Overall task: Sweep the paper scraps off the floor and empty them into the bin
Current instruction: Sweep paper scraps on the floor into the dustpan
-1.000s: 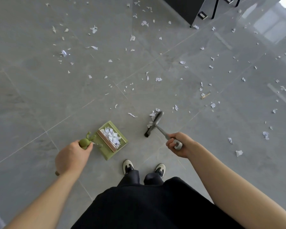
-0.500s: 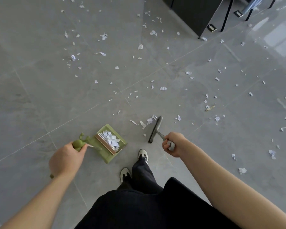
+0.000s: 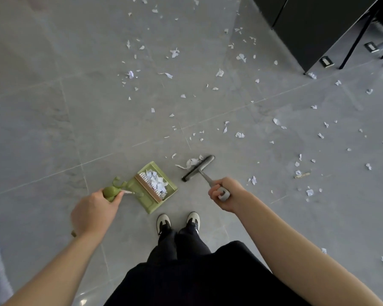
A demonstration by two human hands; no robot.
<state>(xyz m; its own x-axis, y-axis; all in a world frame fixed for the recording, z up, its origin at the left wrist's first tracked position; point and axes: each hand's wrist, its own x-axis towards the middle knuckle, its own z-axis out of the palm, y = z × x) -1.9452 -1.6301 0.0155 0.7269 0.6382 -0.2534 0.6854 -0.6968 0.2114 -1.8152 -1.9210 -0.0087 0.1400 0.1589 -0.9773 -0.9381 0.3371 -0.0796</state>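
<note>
Floor (image 3: 53,129): grey tiles with pale joints, filling the view from the head camera.
Cabinet (image 3: 314,25): dark unit at the upper right, with thin black legs and a chair base beside it.
Person: seen from above, in dark clothing, standing with both shoes (image 3: 178,220) side by side near the bottom centre, just behind the dustpan.
Paper scraps (image 3: 219,72): small white pieces strewn over the floor, thickest across the middle and right; a few lie beyond the shoes at the lower right.
Dustpan (image 3: 155,187): green, resting on the floor left of centre, its mouth turned away from the person; a heap of white scraps lies inside, behind a row of comb teeth.
Broom (image 3: 198,167): dark head set on the floor just right of the dustpan, angled, with a small bunch of scraps touching its far side; a grey handle rises to the right hand.
Left hand (image 3: 93,212): grip curled round the green dustpan handle (image 3: 112,192), fingers wrapped.
Right hand (image 3: 224,194): grip curled round the grey end of the broom handle, fingers closed on it.
</note>
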